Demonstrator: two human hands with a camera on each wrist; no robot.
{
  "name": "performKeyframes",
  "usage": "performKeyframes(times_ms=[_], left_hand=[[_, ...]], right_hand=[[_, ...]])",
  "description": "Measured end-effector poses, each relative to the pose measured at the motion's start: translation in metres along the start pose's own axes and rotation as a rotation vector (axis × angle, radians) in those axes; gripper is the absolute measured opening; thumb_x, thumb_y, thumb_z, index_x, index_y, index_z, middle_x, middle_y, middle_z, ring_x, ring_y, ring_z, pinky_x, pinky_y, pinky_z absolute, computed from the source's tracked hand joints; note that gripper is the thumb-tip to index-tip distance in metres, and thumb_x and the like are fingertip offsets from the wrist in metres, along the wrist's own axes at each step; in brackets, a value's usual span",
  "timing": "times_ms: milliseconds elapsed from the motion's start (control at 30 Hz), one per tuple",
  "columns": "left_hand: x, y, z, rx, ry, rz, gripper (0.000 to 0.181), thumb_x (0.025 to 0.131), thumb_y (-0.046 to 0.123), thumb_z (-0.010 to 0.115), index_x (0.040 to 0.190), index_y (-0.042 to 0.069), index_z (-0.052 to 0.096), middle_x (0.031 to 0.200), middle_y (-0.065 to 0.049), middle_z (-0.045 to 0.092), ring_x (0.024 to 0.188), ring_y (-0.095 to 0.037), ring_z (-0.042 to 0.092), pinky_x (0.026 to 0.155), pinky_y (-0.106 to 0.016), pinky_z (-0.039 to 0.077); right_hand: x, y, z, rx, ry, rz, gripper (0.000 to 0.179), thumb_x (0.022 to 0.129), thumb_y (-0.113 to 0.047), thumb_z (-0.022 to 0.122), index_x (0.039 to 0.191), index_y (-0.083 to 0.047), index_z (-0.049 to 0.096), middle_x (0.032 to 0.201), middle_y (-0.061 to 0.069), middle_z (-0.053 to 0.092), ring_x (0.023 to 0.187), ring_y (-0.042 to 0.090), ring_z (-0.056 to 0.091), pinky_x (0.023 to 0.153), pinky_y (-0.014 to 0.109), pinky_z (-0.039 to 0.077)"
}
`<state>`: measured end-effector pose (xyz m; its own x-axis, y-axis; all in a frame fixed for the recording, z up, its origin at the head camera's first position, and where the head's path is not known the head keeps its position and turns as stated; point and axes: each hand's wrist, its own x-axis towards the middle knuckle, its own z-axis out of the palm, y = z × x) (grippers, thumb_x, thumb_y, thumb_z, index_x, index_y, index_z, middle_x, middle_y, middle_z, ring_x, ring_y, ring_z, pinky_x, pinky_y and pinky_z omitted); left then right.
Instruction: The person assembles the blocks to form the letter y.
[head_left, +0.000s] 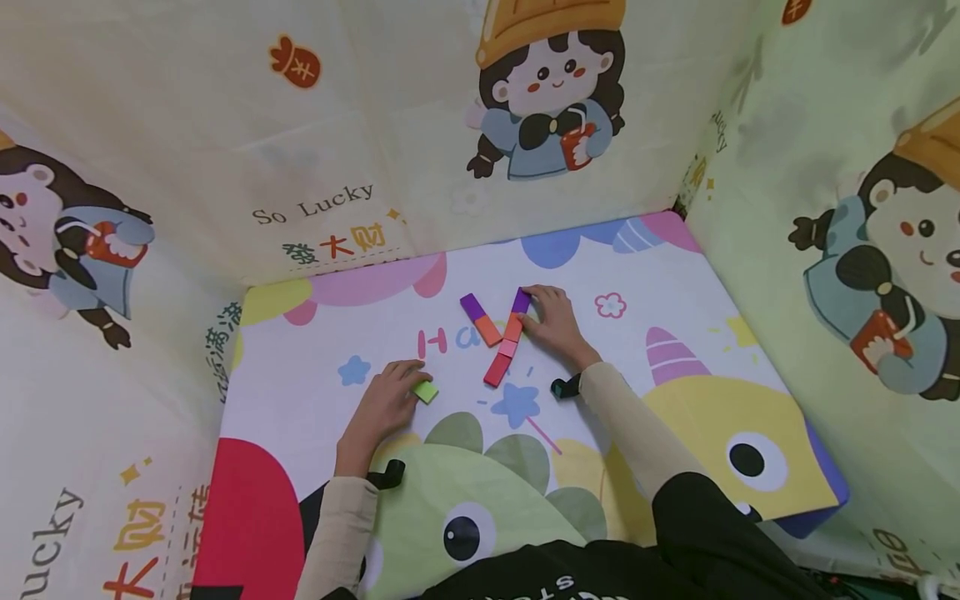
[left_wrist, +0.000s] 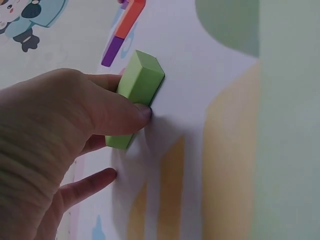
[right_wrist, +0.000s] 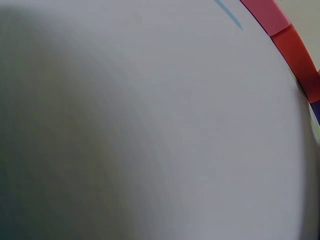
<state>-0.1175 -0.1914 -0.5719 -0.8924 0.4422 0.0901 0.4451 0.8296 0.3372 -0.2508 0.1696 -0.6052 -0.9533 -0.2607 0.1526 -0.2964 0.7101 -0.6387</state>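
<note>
My left hand [head_left: 385, 398] pinches a light green block [left_wrist: 141, 82] between thumb and fingers, near the mat's surface. To its right, several coloured blocks lie in a Y shape. The Y's left branch has a purple block [head_left: 472, 306] and an orange block [head_left: 489, 332]. Its long right line runs from another purple block [head_left: 521, 299] through a second orange block [head_left: 513, 325] and a pink block [head_left: 507, 347] to a red block [head_left: 497, 370]. My right hand [head_left: 555, 323] touches this line's upper part, fingertips at the purple end and thumb beside the orange block.
A printed cartoon mat [head_left: 592, 358] covers the work surface. Patterned cloth walls [head_left: 420, 108] enclose it at the back and both sides. Dark camera straps [head_left: 567, 387] show at both wrists. The right wrist view holds mostly bare mat.
</note>
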Motion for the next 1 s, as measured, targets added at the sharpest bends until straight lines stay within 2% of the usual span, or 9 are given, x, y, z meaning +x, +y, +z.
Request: performKeyframes(times_ms=[333, 433, 600, 833, 1000], left_hand=[[-0.01, 0.006, 0.006, -0.02, 0.077, -0.034, 0.033, 0.093, 0.003, 0.07, 0.125, 0.011, 0.071, 0.133, -0.011, 0.068, 0.128, -0.035, 0.059, 0.102, -0.054, 0.053], [-0.012, 0.008, 0.007, -0.033, 0.087, -0.057, 0.034, 0.093, 0.009, 0.074, 0.126, 0.01, 0.071, 0.127, -0.011, 0.07, 0.123, -0.034, 0.061, 0.102, -0.052, 0.053], [-0.014, 0.013, 0.01, -0.079, 0.079, -0.105, 0.038, 0.092, 0.022, 0.079, 0.127, 0.009, 0.07, 0.119, -0.01, 0.071, 0.113, -0.031, 0.063, 0.095, -0.048, 0.054], [-0.014, 0.027, 0.017, -0.178, 0.099, -0.146, 0.037, 0.092, 0.025, 0.08, 0.123, 0.005, 0.07, 0.115, -0.009, 0.069, 0.104, -0.026, 0.063, 0.088, -0.043, 0.053], [-0.011, 0.041, 0.026, -0.187, 0.13, -0.155, 0.036, 0.091, 0.028, 0.082, 0.117, 0.006, 0.072, 0.109, -0.008, 0.069, 0.099, -0.024, 0.062, 0.087, -0.042, 0.055]], right_hand=[[0.001, 0.0, 0.001, -0.005, 0.001, -0.002, 0.063, 0.096, -0.037, 0.068, 0.152, -0.012, 0.05, 0.155, 0.013, 0.053, 0.147, 0.037, 0.038, 0.124, 0.059, 0.028], [0.001, -0.001, 0.001, -0.002, 0.003, 0.006, 0.064, 0.096, -0.037, 0.068, 0.152, -0.012, 0.05, 0.155, 0.013, 0.052, 0.148, 0.037, 0.037, 0.124, 0.06, 0.027], [0.0, -0.001, 0.0, 0.001, -0.002, 0.021, 0.064, 0.096, -0.037, 0.068, 0.152, -0.013, 0.05, 0.156, 0.012, 0.052, 0.149, 0.036, 0.036, 0.124, 0.06, 0.028], [0.002, -0.002, -0.002, 0.009, -0.007, 0.008, 0.063, 0.097, -0.037, 0.068, 0.152, -0.013, 0.049, 0.156, 0.012, 0.052, 0.148, 0.036, 0.037, 0.125, 0.058, 0.026], [0.001, -0.001, -0.001, 0.012, -0.006, 0.013, 0.063, 0.097, -0.037, 0.068, 0.152, -0.013, 0.05, 0.155, 0.012, 0.052, 0.148, 0.036, 0.036, 0.125, 0.058, 0.026]])
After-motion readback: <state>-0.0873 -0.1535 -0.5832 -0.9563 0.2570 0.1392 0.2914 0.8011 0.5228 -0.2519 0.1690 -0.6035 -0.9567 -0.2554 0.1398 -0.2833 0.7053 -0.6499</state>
